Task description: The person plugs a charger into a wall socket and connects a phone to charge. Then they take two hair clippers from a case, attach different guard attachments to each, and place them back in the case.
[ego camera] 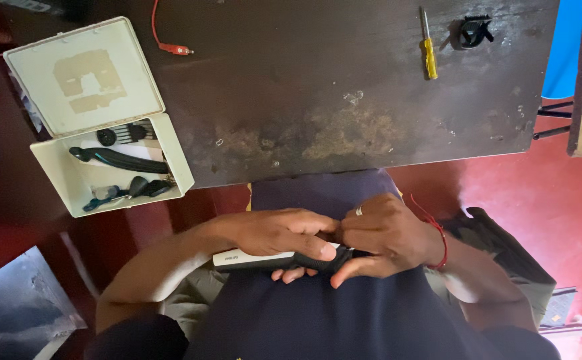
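Dark, scuffed wooden tabletop fills the upper half of the frame, worn pale and blotchy near its lower edge. Red floor shows at right, navy cloth over the lap bottom centre.

Upper left: cream hinged plastic case, lid open and lying flat, tray half overhanging the table edge. Inside it: a long dark curved handle-shaped part, a small black comb attachment and a few small dark bits, too small to identify.

Lower centre, over the lap: slim black-and-white electric trimmer, lying roughly level, pale butt end pointing frame-left, working end buried between the two hands. Smooth moulded plastic, rounded bar shape.

Left hand wraps the trimmer body from above, fingers curled closed round it, fingertips showing below. Right hand is pinched shut at the head end, thumb under, fingers over; ring on one finger, red thread at the wrist. What exactly the right fingers clamp is hidden.

Judgement: step in hand looks like working the head end – pulling or seating a part there. Next move would need a steady hold on the body and a controlled pull or twist at the tip, not brute force; plastic clips.

Upper right on the table: yellow-handled screwdriver with steel shaft, just beside it a black toothed plastic guard piece. Top centre-left: red crocodile clip on red wire.
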